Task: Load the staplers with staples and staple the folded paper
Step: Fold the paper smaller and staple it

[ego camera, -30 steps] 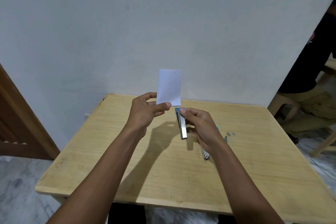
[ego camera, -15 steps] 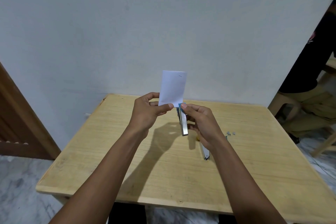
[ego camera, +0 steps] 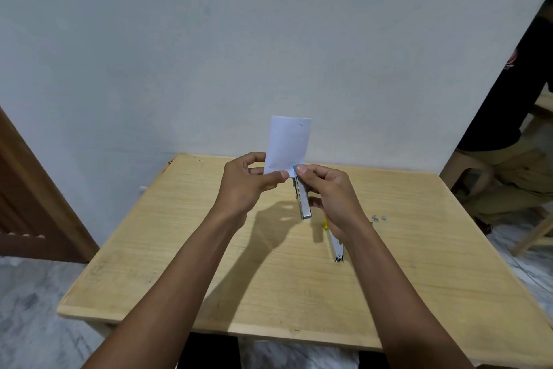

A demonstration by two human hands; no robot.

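Left hand (ego camera: pixel 245 186) pinches paper (ego camera: pixel 288 144); right hand (ego camera: pixel 332 198) grips stapler (ego camera: pixel 302 201), hiding another.

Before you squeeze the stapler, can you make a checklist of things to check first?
1. White folded paper gripped by left hand: ok.
2. Silver stapler with blue tip held in right hand: ok.
3. Paper's lower corner at the stapler's mouth: ok.
4. Left thumb clear of the mouth: cannot tell.
5. Staples loaded inside: cannot tell.
6. Old staple near the paper's top edge, away from this corner: ok.
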